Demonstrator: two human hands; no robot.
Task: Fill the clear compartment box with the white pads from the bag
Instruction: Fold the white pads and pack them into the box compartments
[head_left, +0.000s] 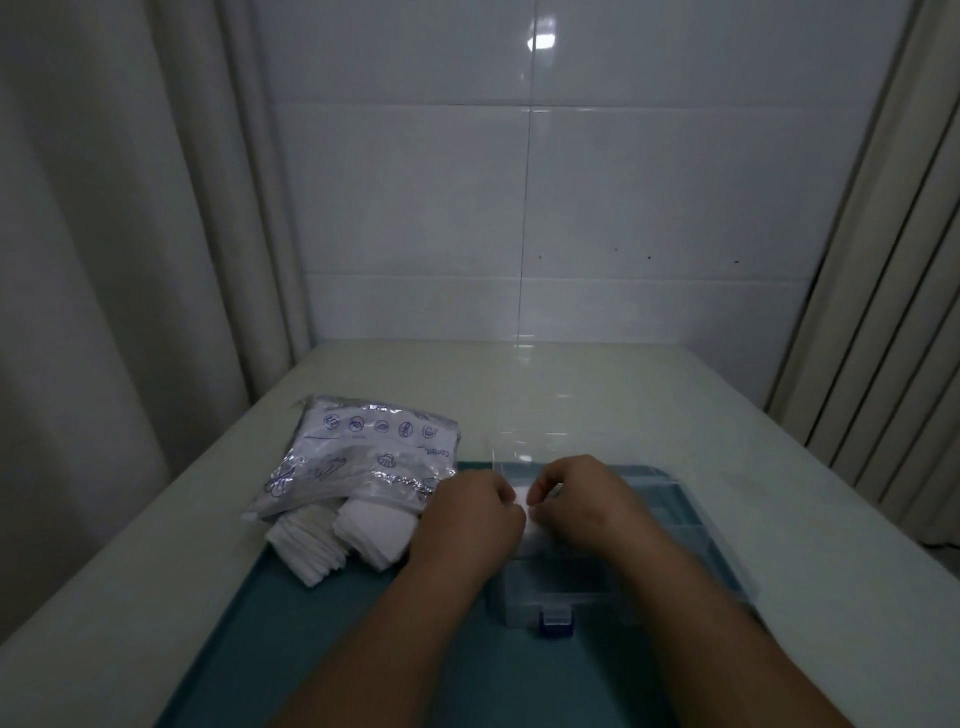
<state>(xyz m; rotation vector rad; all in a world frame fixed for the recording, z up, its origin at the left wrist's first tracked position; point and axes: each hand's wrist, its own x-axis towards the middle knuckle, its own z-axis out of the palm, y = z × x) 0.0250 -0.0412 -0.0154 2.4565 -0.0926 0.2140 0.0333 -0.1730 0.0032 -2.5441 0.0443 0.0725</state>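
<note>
The clear compartment box (561, 592) lies on a teal mat, its lid raised at the back and a blue latch at its front edge. Both hands meet over its back left compartment. My left hand (470, 519) and my right hand (582, 499) pinch a white pad (522, 496) between their fingertips just above the box. A crinkled plastic bag (358, 457) with blue print lies to the left. Stacks of white pads (337, 535) spill from its open end onto the mat.
The teal mat (291, 623) covers the near part of a pale table (571, 384). A white tiled wall stands behind, and curtains hang on both sides.
</note>
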